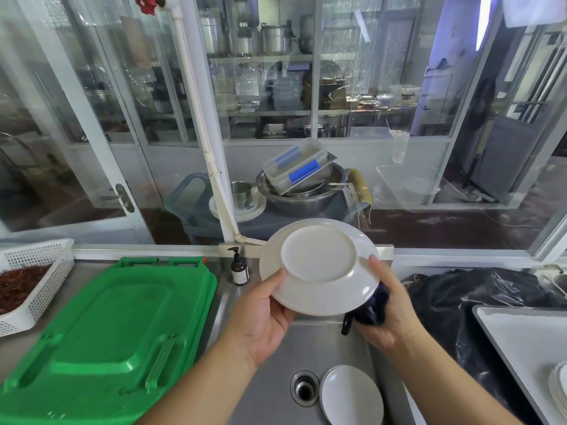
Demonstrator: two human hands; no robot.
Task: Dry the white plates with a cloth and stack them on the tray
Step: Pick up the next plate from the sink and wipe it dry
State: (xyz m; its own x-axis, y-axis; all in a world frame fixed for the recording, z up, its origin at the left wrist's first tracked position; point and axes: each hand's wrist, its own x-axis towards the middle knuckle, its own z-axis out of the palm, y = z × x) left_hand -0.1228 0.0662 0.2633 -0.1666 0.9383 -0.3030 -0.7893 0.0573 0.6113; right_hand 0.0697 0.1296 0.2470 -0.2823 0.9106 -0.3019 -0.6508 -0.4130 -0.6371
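Note:
I hold a white plate (pixel 319 266) over the sink with its underside turned towards me. My left hand (pixel 260 320) grips its lower left rim. My right hand (pixel 389 308) is at the plate's right rim, its thumb on the underside, and holds a dark blue cloth (pixel 372 311) bunched behind the plate. Another white plate (pixel 351 395) lies in the sink (pixel 276 378) beside the drain. At the right edge of the view, a stack of white plates (pixel 559 391) sits on a pale tray (pixel 515 338).
A green plastic lid (pixel 107 332) covers the counter on the left, with a white basket (pixel 33 280) of reddish strips beyond it. A brown pump bottle (pixel 239 268) stands behind the sink. A black plastic bag (pixel 478 299) lies between sink and tray. Glass panels rise behind.

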